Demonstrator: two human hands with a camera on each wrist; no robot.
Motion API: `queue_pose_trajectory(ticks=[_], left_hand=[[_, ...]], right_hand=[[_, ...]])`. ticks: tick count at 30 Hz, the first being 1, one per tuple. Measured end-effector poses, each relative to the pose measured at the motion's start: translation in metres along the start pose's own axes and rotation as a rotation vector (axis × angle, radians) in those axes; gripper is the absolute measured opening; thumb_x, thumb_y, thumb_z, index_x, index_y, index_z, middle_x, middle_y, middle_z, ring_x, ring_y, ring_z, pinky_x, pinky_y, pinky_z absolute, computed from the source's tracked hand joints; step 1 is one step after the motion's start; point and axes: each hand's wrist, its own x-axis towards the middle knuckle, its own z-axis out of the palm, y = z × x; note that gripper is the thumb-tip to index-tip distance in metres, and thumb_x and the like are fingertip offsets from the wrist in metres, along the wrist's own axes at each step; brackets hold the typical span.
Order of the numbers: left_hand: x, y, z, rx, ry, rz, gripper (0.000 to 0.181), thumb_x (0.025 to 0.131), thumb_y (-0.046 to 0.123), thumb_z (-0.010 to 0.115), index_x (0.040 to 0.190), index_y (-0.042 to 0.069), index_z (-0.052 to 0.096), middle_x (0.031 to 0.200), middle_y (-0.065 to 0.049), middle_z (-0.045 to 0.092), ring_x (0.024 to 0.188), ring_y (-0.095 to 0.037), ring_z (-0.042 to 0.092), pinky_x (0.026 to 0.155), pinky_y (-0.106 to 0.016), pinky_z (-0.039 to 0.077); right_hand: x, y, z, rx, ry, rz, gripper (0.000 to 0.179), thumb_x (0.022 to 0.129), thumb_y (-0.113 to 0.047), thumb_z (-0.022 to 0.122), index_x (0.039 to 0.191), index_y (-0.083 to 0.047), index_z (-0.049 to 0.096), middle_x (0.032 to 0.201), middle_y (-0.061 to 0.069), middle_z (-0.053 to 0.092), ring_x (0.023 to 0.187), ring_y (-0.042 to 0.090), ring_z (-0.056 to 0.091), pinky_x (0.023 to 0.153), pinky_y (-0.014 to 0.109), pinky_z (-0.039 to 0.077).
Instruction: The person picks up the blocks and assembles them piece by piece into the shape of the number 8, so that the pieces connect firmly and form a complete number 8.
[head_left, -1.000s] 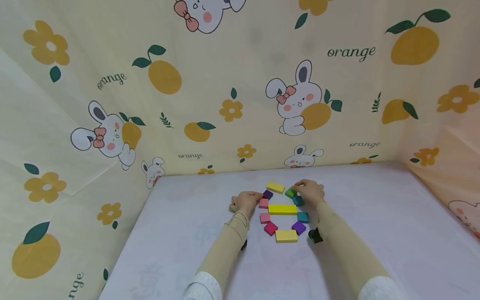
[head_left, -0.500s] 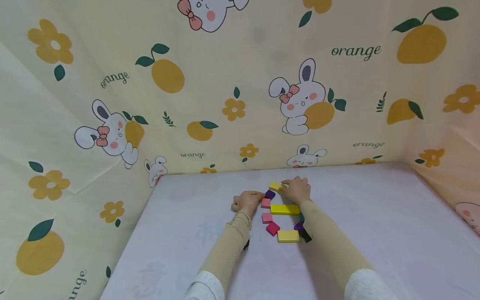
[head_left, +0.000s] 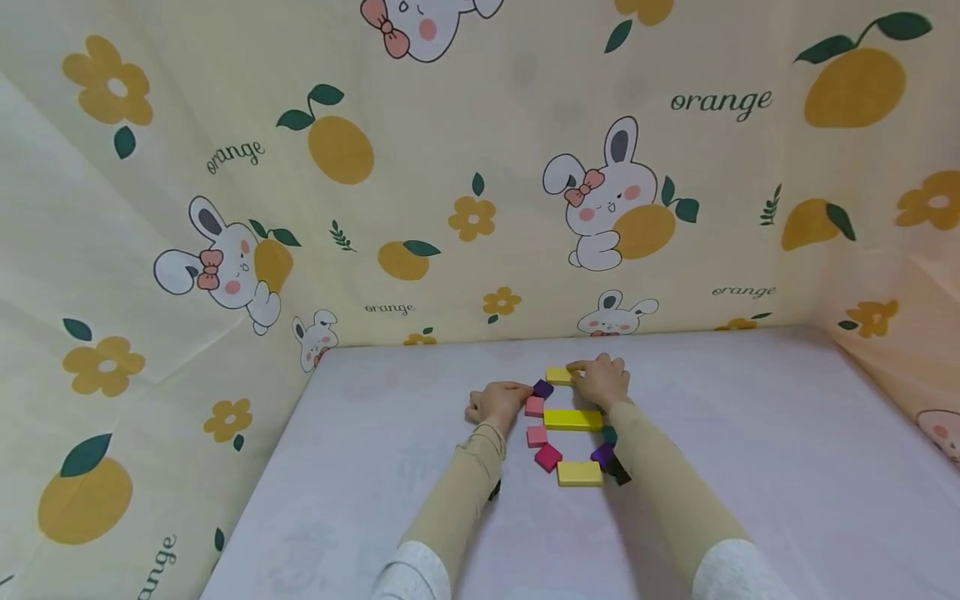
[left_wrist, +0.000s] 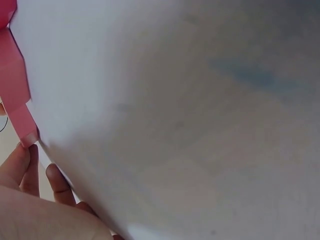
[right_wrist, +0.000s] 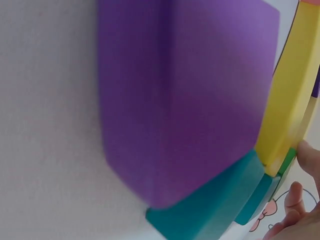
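Note:
In the head view, coloured blocks form a ring on the table with a long yellow block (head_left: 572, 420) across its middle. My left hand (head_left: 498, 403) touches the left side of the dark purple block (head_left: 543, 389) with its fingertips, near the upper pink block (head_left: 535, 407). At the ring's far end, my right hand (head_left: 604, 382) grips the right end of a yellow block (head_left: 558, 376). That hand and its forearm cover much of the ring's right side. In the right wrist view, a green block (right_wrist: 287, 163) shows beside the right thumb.
Nearer blocks are a lower pink one (head_left: 537, 437), a crimson one (head_left: 548, 457), a pale yellow one (head_left: 580, 474) and a purple one (head_left: 602, 456). Teal blocks (right_wrist: 215, 200) line the right side. A patterned cloth (head_left: 420, 200) hangs behind the table (head_left: 360, 467).
My right hand has moved from the green block to the far yellow block. That yellow block has turned from slanting to nearly level. The left hand stays beside the dark purple block.

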Motion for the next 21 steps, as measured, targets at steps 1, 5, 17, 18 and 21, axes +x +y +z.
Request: queue_pose_trajectory(ticks=[1,5,17,18,21], left_hand=[[0.001,0.0,0.0,0.006,0.001,0.003,0.02,0.077,0.049,0.069,0.085,0.032,0.076,0.108,-0.001,0.067,0.115,-0.032,0.038,0.092,-0.053,0.022],[0.001,-0.001,-0.001,0.013,0.006,0.002,0.02,0.077,0.049,0.068,0.086,0.033,0.076,0.109,-0.001,0.068,0.115,-0.033,0.038,0.092,-0.053,0.022],[-0.004,-0.004,-0.012,-0.067,-0.017,0.086,0.024,0.085,0.041,0.061,0.088,0.021,0.073,0.096,-0.002,0.066,0.111,-0.031,0.041,0.092,-0.052,0.021],[-0.004,-0.005,-0.014,-0.046,-0.022,0.124,0.024,0.087,0.04,0.06,0.088,0.02,0.073,0.094,-0.001,0.067,0.109,-0.03,0.044,0.092,-0.052,0.023],[-0.002,-0.008,-0.022,0.046,-0.04,0.262,0.026,0.09,0.039,0.056,0.093,0.018,0.072,0.093,0.001,0.067,0.102,-0.026,0.049,0.092,-0.051,0.026]], right_hand=[[0.0,0.0,0.0,0.0,-0.007,0.003,0.033,0.092,-0.026,0.055,0.123,-0.018,0.062,0.107,0.021,0.047,0.099,0.038,0.034,0.08,0.047,0.03],[0.002,0.0,0.0,0.003,-0.024,0.003,0.034,0.091,-0.026,0.056,0.123,-0.019,0.061,0.107,0.02,0.047,0.099,0.038,0.034,0.08,0.046,0.03],[0.006,0.016,-0.011,0.175,0.066,-0.11,0.04,0.096,-0.029,0.048,0.129,-0.009,0.054,0.109,0.021,0.055,0.098,0.039,0.043,0.073,0.042,0.036],[0.005,0.018,-0.015,0.194,0.088,-0.144,0.038,0.096,-0.028,0.048,0.127,-0.007,0.056,0.11,0.021,0.057,0.099,0.039,0.046,0.073,0.042,0.039],[0.0,0.026,-0.03,0.259,0.132,-0.235,0.037,0.096,-0.026,0.049,0.123,-0.002,0.058,0.112,0.022,0.061,0.098,0.036,0.053,0.076,0.044,0.045]])
